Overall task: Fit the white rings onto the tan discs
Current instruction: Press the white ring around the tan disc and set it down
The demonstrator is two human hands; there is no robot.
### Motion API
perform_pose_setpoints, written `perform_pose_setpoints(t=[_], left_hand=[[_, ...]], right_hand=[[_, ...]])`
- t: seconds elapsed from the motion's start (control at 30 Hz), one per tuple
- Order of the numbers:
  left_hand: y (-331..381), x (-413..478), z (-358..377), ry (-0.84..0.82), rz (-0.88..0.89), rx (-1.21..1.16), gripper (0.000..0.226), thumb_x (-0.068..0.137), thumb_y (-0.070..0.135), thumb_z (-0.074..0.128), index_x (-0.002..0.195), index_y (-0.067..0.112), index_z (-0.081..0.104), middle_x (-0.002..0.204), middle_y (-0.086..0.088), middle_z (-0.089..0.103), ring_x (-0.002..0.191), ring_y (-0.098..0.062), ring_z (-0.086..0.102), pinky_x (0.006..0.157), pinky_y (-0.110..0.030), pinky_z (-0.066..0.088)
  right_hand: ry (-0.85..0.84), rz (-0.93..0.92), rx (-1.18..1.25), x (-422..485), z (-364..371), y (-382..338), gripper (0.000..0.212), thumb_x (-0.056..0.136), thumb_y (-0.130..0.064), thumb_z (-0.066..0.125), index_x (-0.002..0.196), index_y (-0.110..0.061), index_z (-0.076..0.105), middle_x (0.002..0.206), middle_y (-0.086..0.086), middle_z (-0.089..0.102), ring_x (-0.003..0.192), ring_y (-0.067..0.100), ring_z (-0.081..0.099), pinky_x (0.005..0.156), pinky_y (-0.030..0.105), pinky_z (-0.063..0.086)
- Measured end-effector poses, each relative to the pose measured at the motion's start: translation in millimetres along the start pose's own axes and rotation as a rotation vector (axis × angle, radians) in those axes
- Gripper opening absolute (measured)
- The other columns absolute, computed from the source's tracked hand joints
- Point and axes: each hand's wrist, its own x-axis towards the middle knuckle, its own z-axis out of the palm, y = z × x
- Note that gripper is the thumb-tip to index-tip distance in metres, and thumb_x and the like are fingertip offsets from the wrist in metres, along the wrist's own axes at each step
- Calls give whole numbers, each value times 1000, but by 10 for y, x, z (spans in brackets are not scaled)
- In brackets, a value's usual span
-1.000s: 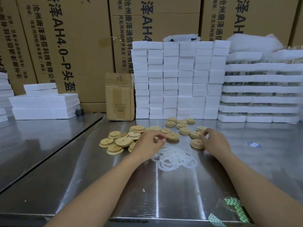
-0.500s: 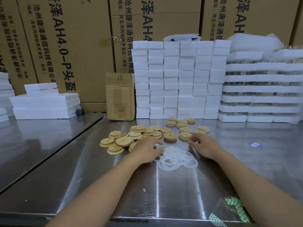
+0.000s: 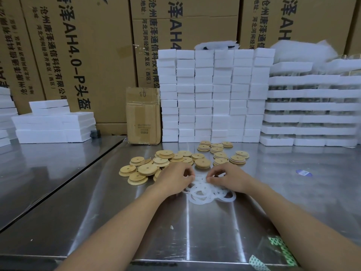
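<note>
Translucent white rings (image 3: 210,194): loose overlapping pile, centre frame, on steel worktop (image 3: 195,231). Left hand (image 3: 173,179), right hand (image 3: 228,178): fingers curled onto the pile's upper edge; whether either pinches a ring, cannot tell. Tan round wooden discs (image 3: 144,169): scattered just above.

Both forearms are coming in from the bottom corners and angling toward mid-frame. Left hand (image 3: 172,179) and right hand (image 3: 230,178) are sitting knuckles-up, fingers curling inward, fingertips nearly touching. Grip's hidden, can't tell.
</note>
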Motion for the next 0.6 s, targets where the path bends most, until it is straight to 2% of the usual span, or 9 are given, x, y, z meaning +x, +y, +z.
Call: perform_pose_setpoints(t=[0.07, 0.2, 0.27, 0.37, 0.43, 0.5, 0.53, 0.57, 0.6], left_hand=[[2, -5, -4, 20, -16, -10, 13, 98, 32, 68, 87, 38, 67, 91, 19, 72, 83, 3, 66, 67, -28, 52], [-12, 1, -23, 28, -51, 49, 9, 100, 34, 62, 96, 37, 69, 111, 16, 70, 107, -12, 64, 91, -42, 57], [-45, 18, -29, 27, -79, 132, 16, 102, 33, 58, 111, 37, 71, 125, 9, 68, 120, -19, 60, 101, -45, 52], [-133, 39, -41, -17, -159, 293, 39, 104, 33, 53, 141, 33, 62, 143, 0, 57, 137, -27, 48, 114, -44, 40], [-174, 29, -63, -20, -199, 343, 34, 104, 31, 50, 135, 33, 62, 142, 0, 57, 138, -29, 47, 114, -45, 38], [-207, 23, -82, -6, -212, 363, 14, 102, 27, 49, 107, 33, 61, 129, 1, 60, 131, -30, 50, 102, -44, 43], [-216, 24, -92, 3, -211, 374, 12, 101, 25, 50, 97, 32, 59, 122, 1, 61, 128, -30, 52, 94, -42, 43], [-220, 27, -100, 15, -211, 378, 14, 101, 23, 51, 97, 31, 62, 119, 2, 62, 126, -30, 54, 89, -41, 42], [-226, 34, -106, 37, -208, 375, 19, 101, 22, 53, 105, 33, 69, 122, 3, 64, 127, -29, 55, 90, -40, 42]], right_hand=[[-14, -2, 15, -7, -9, -5, 3, 90, -36, 81, 88, -34, 81, 94, -13, 77, 95, 6, 68, 93, 33, 56], [-34, 0, 45, -9, -13, -13, 3, 90, -34, 81, 86, -33, 81, 95, -11, 77, 96, 10, 69, 95, 37, 56], [-40, 6, 49, -10, -12, -20, 7, 90, -29, 80, 84, -32, 81, 93, -11, 77, 95, 11, 70, 94, 38, 57], [-49, 25, 60, -4, -3, -20, 14, 92, -18, 74, 84, -27, 81, 92, -8, 78, 95, 21, 72, 90, 41, 58], [-32, 34, 61, 1, 0, -18, 13, 93, -16, 73, 88, -27, 80, 96, -7, 78, 96, 21, 72, 91, 40, 58], [1, 26, 61, 9, 3, -12, 11, 93, -15, 75, 93, -25, 78, 98, -6, 77, 96, 15, 71, 91, 36, 58], [14, 27, 70, 12, 6, -9, 11, 92, -13, 76, 94, -24, 77, 98, -5, 76, 95, 14, 71, 89, 34, 58], [22, 35, 84, 11, 8, -5, 12, 92, -12, 76, 96, -23, 76, 96, -4, 75, 92, 14, 70, 84, 32, 58], [24, 47, 100, 11, 10, -3, 12, 92, -11, 77, 97, -23, 76, 95, -2, 75, 88, 14, 69, 78, 31, 58]])
